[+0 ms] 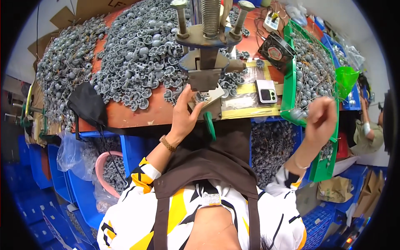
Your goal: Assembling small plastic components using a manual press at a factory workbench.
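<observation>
My left hand is at the metal press, thumb and fingers closed around a small grey plastic part on the fixture below the ram. The fingers partly cover that part. My right hand is raised over the front of a green tray, its fingers curled together and slightly blurred. Whatever the right fingers hold, if anything, cannot be made out. In the tray lie many grey round parts with thin wires.
Loose grey plastic parts are heaped on the red tabletop. Beside the press are a phone and a small black fan. A green handle projects at the table edge. Blue bins stand below; another person is at far right.
</observation>
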`<state>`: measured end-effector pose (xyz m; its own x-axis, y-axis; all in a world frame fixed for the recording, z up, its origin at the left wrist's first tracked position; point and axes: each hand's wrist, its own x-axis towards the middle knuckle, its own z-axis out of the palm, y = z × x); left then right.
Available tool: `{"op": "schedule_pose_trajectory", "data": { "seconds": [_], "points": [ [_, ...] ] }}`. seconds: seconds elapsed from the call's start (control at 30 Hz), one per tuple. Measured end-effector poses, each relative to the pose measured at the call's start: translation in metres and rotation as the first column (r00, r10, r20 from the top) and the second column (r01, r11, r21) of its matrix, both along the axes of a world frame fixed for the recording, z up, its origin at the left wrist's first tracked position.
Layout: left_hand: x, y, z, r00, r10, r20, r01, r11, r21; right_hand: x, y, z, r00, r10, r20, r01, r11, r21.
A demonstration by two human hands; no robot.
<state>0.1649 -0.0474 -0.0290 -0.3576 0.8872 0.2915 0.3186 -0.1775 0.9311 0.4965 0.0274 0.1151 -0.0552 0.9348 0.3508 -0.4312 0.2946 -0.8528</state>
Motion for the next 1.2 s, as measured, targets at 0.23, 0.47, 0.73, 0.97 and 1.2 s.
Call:
{"op": "schedule_pose_trajectory", "data": {
  "seconds": [0.23, 0.47, 0.73, 0.97, 1.2],
  "points": [
    [-0.108, 0.014, 0.017, 0.376, 0.477, -0.795, -0.531, 0.813, 0.237, -0.063, -0.059, -0.041, 0.886, 0.365, 0.287, -0.265, 0.905, -0.331],
    [-0.116, 0.027, 0.010, 0.349, 0.360, -0.865, -0.508, 0.848, 0.148, -0.103, -0.064, -0.070, 0.643, 0.112, 0.757, -0.175, 0.985, 0.004],
    [-0.027, -0.018, 0.022, 0.999, -0.006, -0.033, 0.008, 0.998, 0.066, -0.139, -0.068, -0.088, 0.658, -0.071, 0.750, -0.117, 0.974, 0.195],
    [-0.007, -0.025, 0.023, 0.920, -0.121, 0.373, 0.143, 0.989, -0.033, -0.147, -0.065, -0.097, 0.663, -0.094, 0.743, -0.112, 0.968, 0.223],
    [-0.001, -0.021, 0.025, 0.976, -0.098, 0.196, 0.095, 0.995, 0.023, -0.140, -0.066, -0.093, 0.640, -0.079, 0.764, -0.140, 0.966, 0.217]
  ]
}}
